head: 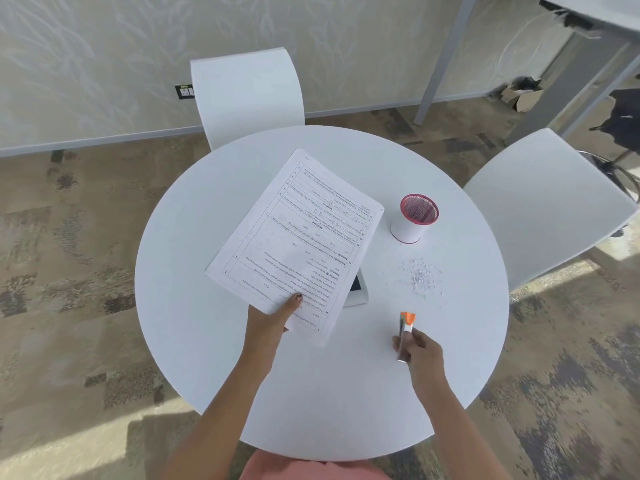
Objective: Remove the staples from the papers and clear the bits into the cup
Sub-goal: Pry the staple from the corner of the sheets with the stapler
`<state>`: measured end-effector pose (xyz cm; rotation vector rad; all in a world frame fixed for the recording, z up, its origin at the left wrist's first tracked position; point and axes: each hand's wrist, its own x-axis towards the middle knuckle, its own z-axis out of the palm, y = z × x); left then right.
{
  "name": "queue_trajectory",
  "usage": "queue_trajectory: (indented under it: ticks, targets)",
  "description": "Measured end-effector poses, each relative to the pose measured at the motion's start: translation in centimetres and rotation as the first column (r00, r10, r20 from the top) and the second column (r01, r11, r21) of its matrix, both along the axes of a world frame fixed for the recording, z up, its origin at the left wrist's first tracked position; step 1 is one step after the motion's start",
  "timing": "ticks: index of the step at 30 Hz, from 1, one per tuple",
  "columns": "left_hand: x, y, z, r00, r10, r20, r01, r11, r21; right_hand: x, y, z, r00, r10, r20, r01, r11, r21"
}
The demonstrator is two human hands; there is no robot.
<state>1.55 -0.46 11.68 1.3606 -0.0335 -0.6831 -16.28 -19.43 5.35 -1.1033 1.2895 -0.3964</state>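
A set of printed papers [294, 237] lies at an angle on the round white table [214, 358]. My left hand [273, 317] grips its near edge, thumb on top. My right hand [419, 351] holds a staple remover [406, 327] with orange and white jaws, pointing away from me, a little above the table. A white cup [414, 218] with a pink mesh rim stands to the right of the papers. A scatter of small pale bits [420, 275] lies on the table between the cup and my right hand.
A white block with a dark face [356, 289] sticks out from under the papers' right edge. Two white chairs stand at the table, one at the far side [246, 95] and one at the right [543, 202]. Patterned carpet surrounds the table.
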Motion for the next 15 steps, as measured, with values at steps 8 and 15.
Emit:
queue_trajectory:
  ticks: [8,15]
  targets:
    - [0.5,0.1,1.1,0.998,0.066,0.000,-0.066,0.997,-0.032,2.3,3.0,4.6,0.880,0.147,0.451,-0.299,0.911,0.286]
    - [1.2,0.1,2.2,0.994,0.111,-0.002,-0.111,0.993,-0.041,3.7,5.1,7.8,0.767,0.389,0.510,-0.517,0.846,0.132]
